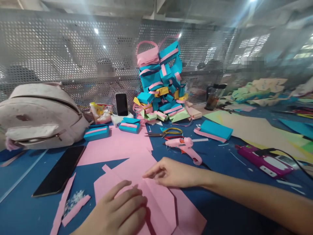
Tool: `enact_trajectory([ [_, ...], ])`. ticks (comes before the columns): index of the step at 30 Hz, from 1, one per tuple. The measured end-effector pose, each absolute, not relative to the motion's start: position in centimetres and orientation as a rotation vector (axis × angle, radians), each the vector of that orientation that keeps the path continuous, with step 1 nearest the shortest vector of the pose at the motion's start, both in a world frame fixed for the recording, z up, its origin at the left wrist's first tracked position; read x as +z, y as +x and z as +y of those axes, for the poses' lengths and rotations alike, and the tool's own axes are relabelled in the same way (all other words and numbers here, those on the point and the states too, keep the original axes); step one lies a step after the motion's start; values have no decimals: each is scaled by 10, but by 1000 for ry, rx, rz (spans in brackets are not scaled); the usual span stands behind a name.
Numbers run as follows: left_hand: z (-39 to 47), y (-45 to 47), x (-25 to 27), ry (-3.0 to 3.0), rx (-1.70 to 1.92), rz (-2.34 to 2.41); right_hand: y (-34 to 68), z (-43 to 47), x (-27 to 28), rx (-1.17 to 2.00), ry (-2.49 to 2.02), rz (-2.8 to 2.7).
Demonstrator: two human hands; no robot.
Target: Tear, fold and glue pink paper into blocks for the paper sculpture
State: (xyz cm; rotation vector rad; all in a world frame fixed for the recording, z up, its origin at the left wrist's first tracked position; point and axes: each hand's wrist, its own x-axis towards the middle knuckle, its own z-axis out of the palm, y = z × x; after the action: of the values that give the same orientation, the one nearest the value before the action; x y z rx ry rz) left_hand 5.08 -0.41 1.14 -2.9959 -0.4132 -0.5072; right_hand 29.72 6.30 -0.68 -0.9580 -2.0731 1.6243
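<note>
Folded pink paper (158, 204) lies in front of me, creased down its middle, with more pink sheet under it. My left hand (122, 207) rests on its left side, palm down, fingers a little apart and gently bent. At the upper edge of the fold, my right hand (171, 173) has thumb and forefinger pinched on the paper. Just beyond that hand lies a pink glue gun (182, 145) with a clear glue stick in its rear. Scissors with yellow handles (171, 132) lie behind the glue gun.
Small blue boxes with pink strips (130, 125) stand near a pile of paper bags (160, 78). A backpack (44, 114) and a dark phone (60, 169) lie left. Pink scraps (75, 210) are near my left hand. A purple power strip (265, 161) with a cable sits right.
</note>
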Motion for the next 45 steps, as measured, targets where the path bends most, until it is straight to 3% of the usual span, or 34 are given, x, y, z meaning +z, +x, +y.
enact_trajectory([
  [8,3,55,36,-2970,-222,-265,301,66,-5,1627,-1032,-2089],
  [16,5,57,33,-3004,-268,-254,294,73,-7,1465,-1047,-2125],
  [37,4,63,18,-3105,-180,-206,267,82,-5,1530,-877,-2131],
  [45,1,63,6,-3117,-251,-274,272,79,0,1356,-804,-2282],
])
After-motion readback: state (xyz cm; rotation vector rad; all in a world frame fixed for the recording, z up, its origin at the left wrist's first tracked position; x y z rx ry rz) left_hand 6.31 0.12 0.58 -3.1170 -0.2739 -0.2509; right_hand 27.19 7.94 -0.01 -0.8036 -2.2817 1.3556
